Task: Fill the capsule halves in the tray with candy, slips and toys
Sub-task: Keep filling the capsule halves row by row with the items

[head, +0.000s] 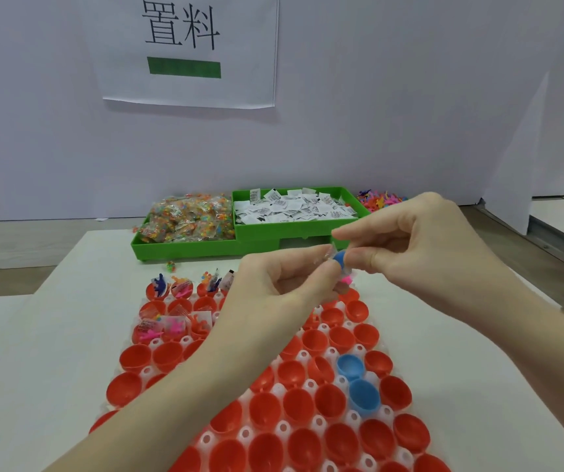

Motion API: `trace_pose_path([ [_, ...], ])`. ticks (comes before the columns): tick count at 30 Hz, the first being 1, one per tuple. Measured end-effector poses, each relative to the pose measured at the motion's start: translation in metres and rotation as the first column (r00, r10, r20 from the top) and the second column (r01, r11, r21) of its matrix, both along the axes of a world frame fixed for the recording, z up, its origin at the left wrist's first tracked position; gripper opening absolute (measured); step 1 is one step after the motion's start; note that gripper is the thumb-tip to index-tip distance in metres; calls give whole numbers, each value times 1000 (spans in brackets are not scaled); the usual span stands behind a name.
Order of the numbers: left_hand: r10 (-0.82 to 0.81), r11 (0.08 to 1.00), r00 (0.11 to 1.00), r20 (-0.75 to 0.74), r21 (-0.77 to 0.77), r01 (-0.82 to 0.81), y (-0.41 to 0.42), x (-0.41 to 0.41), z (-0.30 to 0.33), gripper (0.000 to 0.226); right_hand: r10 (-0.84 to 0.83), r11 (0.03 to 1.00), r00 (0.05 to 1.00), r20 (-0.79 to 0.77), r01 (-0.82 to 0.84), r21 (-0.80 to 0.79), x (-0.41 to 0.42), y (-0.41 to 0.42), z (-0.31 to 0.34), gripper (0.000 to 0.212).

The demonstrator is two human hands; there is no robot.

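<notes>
A white tray (333, 353) on the table holds many red capsule halves (297, 405) and two blue ones (364, 396). Several red halves at the far left (171, 323) hold candy, slips and toys. Above the tray's far end, my left hand (273, 284) and my right hand (417, 233) together pinch a small blue capsule half (340, 258) with a clear wrapper; a pink toy (347, 278) shows just below it.
A green bin (185, 248) at the back holds candy packets (188, 218); beside it a raised green bin (304, 226) holds white slips (294, 206). Colourful toys (379, 199) lie in a heap to its right. A loose candy (170, 266) lies on the table.
</notes>
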State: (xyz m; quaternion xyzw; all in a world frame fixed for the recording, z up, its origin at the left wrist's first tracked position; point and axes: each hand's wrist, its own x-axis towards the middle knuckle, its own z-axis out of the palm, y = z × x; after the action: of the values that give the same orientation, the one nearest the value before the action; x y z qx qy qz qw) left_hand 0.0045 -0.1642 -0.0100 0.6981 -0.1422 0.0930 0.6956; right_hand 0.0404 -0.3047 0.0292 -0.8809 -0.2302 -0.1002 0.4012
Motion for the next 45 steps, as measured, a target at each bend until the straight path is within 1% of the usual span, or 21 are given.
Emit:
trace_pose_path([
  [2, 48, 998, 999, -5, -29, -48, 0, 5, -2, 19, -26, 998, 999, 42, 28, -56, 3, 4, -2, 22],
  [4, 94, 994, 995, -20, -50, -94, 1, 13, -4, 21, -60, 992, 994, 94, 69, -106, 7, 7, -6, 19],
  [5, 104, 993, 994, -34, -59, -106, 1, 16, -5, 22, -69, 991, 994, 82, 78, -106, 10, 8, -10, 18],
  [6, 109, 991, 993, -51, -74, -112, 1, 20, -7, 23, -63, 995, 998, 26, 65, -76, 14, 9, -14, 17],
  [8, 129, 987, 988, -86, -87, -137, 0, 28, -14, 22, -12, 998, 991, -132, 20, 58, 20, 9, -23, 14],
  [10, 188, 982, 978, -90, 11, -188, -3, 37, -24, 19, 11, 987, 980, -201, 21, 158, 27, 7, -36, 14],
  [12, 239, 950, 970, -45, 216, -224, -5, 45, -35, 18, 4, 984, 976, -218, 35, 174, 34, 3, -50, 15],
  [15, 259, 840, 965, 39, 483, -245, -3, 56, -45, 7, -10, 987, 965, -262, 52, 152, 43, -4, -67, 18],
  [16, 256, 788, 965, 59, 565, -244, -3, 59, -48, 14, -32, 992, 964, -263, 63, 112, 47, -7, -72, 16],
  [18, 226, 667, 970, 88, 711, -220, 0, 62, -54, 34, -78, 997, 973, -217, 73, -33, 54, -12, -81, 11],
  [20, 145, 495, 977, 158, 843, -210, 3, 59, -63, 39, -73, 983, 981, -177, 41, -178, 59, -16, -87, 9],
  [22, 28, 301, 972, 234, 925, -232, 6, 55, -73, 39, -40, 961, 984, -172, -9, -278, 60, -17, -90, 9],
  [23, -13, 249, 968, 252, 938, -241, 6, 54, -77, 41, -23, 947, 986, -164, -31, -319, 59, -17, -91, 9],
  [25, -54, 198, 960, 273, 946, -258, 6, 52, -82, 44, 14, 919, 989, -146, -70, -387, 58, -15, -93, 11],
  [27, -67, 183, 952, 298, 942, -282, 5, 53, -84, 43, 49, 883, 990, -133, -105, -458, 59, -12, -94, 11],
  [29, -62, 197, 952, 300, 938, -283, 6, 55, -86, 43, 55, 849, 991, -121, -110, -517, 61, -9, -94, 13],
  [32, -43, 204, 951, 307, 934, -292, 4, 55, -87, 45, 39, 832, 992, -119, -99, -546, 65, -6, -92, 16],
  [34, 0, 208, 948, 317, 928, -310, 0, 54, -85, 51, 32, 848, 993, -116, -89, -522, 64, -6, -92, 19],
  [37, 29, 201, 949, 314, 928, -313, -6, 52, -86, 55, 30, 902, 991, -133, -85, -423, 61, -9, -90, 22],
  [41, 43, 269, 949, 312, 911, -311, -10, 51, -83, 45, 71, 929, 977, -202, -139, -342, 60, -15, -88, 16],
  [45, 46, 285, 966, 254, 924, -256, -10, 51, -80, 39, 66, 939, 976, -207, -131, -319, 58, -16, -89, 13],
])
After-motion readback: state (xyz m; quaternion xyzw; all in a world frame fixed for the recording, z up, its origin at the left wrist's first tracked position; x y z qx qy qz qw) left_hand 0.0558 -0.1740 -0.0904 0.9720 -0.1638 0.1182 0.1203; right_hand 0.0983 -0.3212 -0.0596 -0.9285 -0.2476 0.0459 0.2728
